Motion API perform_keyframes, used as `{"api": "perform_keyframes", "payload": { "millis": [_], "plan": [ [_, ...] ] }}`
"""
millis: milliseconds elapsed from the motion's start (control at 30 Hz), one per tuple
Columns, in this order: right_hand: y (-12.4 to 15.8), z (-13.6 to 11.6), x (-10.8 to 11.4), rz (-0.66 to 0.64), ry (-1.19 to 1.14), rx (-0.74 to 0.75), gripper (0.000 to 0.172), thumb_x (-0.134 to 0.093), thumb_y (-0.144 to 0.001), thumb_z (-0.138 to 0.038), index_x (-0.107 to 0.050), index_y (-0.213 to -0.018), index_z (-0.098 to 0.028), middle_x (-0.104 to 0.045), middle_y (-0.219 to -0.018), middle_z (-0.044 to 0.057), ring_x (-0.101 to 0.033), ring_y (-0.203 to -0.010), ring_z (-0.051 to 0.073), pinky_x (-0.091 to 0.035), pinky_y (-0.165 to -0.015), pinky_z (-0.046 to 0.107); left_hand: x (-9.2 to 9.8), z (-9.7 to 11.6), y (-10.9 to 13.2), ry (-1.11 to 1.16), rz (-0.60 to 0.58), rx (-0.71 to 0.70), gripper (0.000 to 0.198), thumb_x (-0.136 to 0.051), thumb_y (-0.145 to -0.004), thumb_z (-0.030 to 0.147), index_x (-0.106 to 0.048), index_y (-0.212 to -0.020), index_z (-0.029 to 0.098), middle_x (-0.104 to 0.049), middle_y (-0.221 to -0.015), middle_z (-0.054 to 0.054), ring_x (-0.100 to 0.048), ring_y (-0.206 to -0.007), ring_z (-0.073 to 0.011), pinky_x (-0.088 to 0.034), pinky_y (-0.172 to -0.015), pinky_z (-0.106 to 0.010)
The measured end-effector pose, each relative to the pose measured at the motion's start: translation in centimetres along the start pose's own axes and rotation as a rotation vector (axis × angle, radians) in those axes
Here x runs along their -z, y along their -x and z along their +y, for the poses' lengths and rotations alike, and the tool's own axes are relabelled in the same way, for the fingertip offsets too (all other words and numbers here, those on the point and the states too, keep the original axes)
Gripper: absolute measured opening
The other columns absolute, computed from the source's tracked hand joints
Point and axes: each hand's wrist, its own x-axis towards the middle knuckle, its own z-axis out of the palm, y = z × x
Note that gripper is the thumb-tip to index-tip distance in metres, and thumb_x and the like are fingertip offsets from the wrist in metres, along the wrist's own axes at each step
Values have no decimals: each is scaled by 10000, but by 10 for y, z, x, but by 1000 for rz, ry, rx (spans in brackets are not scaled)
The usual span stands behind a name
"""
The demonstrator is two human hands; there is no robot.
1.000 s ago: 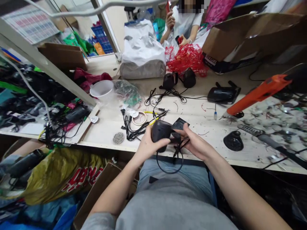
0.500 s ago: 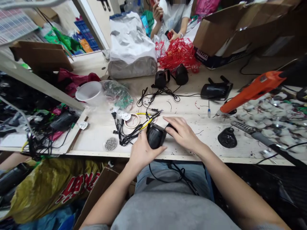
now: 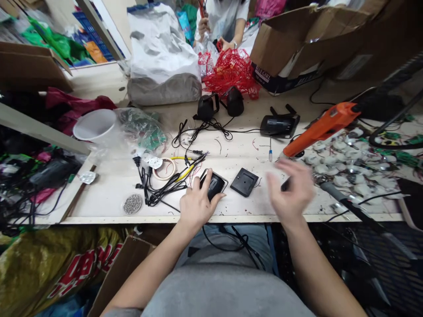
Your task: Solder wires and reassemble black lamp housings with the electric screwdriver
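Note:
My left hand [image 3: 197, 205] is closed over a black rounded device housing [image 3: 215, 183] that rests on the workbench [image 3: 109, 193] near its front edge; a black cable hangs from there into my lap. A black square plate [image 3: 244, 182] lies flat just right of the housing, with no hand on it. My right hand [image 3: 291, 193] hovers over the bench to the right of the plate. It is smeared by motion, and a dark shape shows at its fingers that I cannot make out.
Tangled black cables [image 3: 163, 187], a tape ring [image 3: 165, 168] and a dish of small screws [image 3: 132, 204] lie left. An orange tool [image 3: 319, 129], a grey-handled tool [image 3: 335, 191] and a small screwdriver [image 3: 270, 152] lie right. Another person's hands [image 3: 224, 43] work behind red mesh [image 3: 231, 70].
The housing went from held above my lap down onto the bench under my left hand. My right hand left the square plate on the bench and swept right.

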Motion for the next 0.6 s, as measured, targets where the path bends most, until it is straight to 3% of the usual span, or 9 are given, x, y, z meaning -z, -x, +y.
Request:
{"api": "perform_keyframes", "payload": {
  "millis": [33,67,100,167,233,300,433,467,600],
  "plan": [
    [-9,2,7,253,-31,-39,324,-683,-875,-235,-620,-1187,-290,-610,-1187,80,-608,-1123,283,-500,-991,509,1,1,-1,-16,-11,-6,768,-436,-955,655,-194,-1614,343,-519,-1392,-147,-682,-972,-313,-550,-686,-367],
    [-20,5,12,404,-72,-108,377,-708,-860,-232,-592,-1215,-287,-596,-1215,83,-609,-1132,276,-493,-998,488,2,2,-2,-27,-22,-11,753,-418,-963,650,-189,-1614,348,-523,-1385,-145,-681,-965,-314,-545,-682,-366],
    [-31,11,15,461,-114,-199,437,-736,-841,-240,-562,-1241,-274,-576,-1264,96,-600,-1175,276,-477,-1021,469,4,3,-3,-32,-35,-13,750,-416,-964,649,-186,-1613,352,-528,-1375,-144,-682,-954,-314,-540,-680,-367],
    [-53,25,14,363,-192,-396,547,-789,-790,-276,-516,-1264,-240,-560,-1311,128,-570,-1268,285,-446,-1064,434,7,4,-4,-26,-55,-9,757,-433,-955,654,-198,-1610,359,-533,-1362,-142,-682,-933,-311,-531,-683,-367],
    [-70,37,8,180,-272,-506,431,-776,-795,-349,-549,-1136,-214,-626,-1171,123,-642,-1161,288,-474,-1026,432,10,5,-4,-8,-65,-1,761,-461,-943,652,-218,-1605,364,-532,-1356,-142,-678,-934,-308,-523,-693,-362],
    [-79,38,0,106,-297,-522,389,-789,-778,-390,-557,-1043,-226,-650,-1043,90,-679,-1028,273,-499,-981,429,12,5,-5,10,-75,-1,767,-489,-932,646,-234,-1600,369,-538,-1339,-137,-670,-966,-317,-518,-701,-357],
    [-77,-4,-7,98,-386,-381,542,-863,-712,-337,-550,-1154,-311,-610,-871,5,-631,-737,198,-557,-753,367,13,3,-6,59,-97,-10,796,-544,-899,643,-246,-1592,386,-550,-1306,-119,-655,-1020,-342,-521,-721,-369],
    [-74,-18,-7,41,-448,-357,541,-848,-737,-354,-550,-1189,-332,-598,-829,-10,-615,-698,188,-557,-719,360,12,2,-7,75,-97,-9,803,-552,-894,645,-250,-1591,385,-549,-1304,-116,-654,-1020,-343,-523,-727,-375],
    [-66,-68,-10,-301,-740,-417,642,-635,-785,-755,-573,-1272,-341,-626,-805,20,-644,-735,235,-556,-675,385,9,-1,-6,132,-81,-10,805,-578,-883,637,-271,-1583,382,-552,-1283,-108,-645,-1035,-337,-520,-747,-378]
  ]
}}
